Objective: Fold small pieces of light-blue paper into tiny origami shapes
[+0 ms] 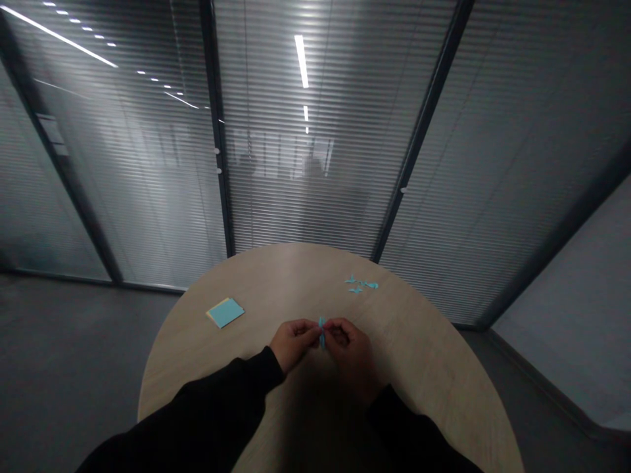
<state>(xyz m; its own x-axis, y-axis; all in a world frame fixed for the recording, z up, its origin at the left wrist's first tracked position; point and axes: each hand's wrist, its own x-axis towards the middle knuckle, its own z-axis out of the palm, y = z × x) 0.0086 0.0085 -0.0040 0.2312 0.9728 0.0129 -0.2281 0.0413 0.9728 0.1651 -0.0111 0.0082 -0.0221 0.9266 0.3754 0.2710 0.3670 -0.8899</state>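
Blue paper (322,332) — gripped by left hand (294,343) and right hand (351,351), table edge (290,244) well ahead.

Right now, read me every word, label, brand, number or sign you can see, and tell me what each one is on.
Nothing is readable: the blue sticky note pad, the small blue paper piece and the blue paper scraps on the round wooden table show no text, and the small pale plate on the left glass panel is too blurred to read.
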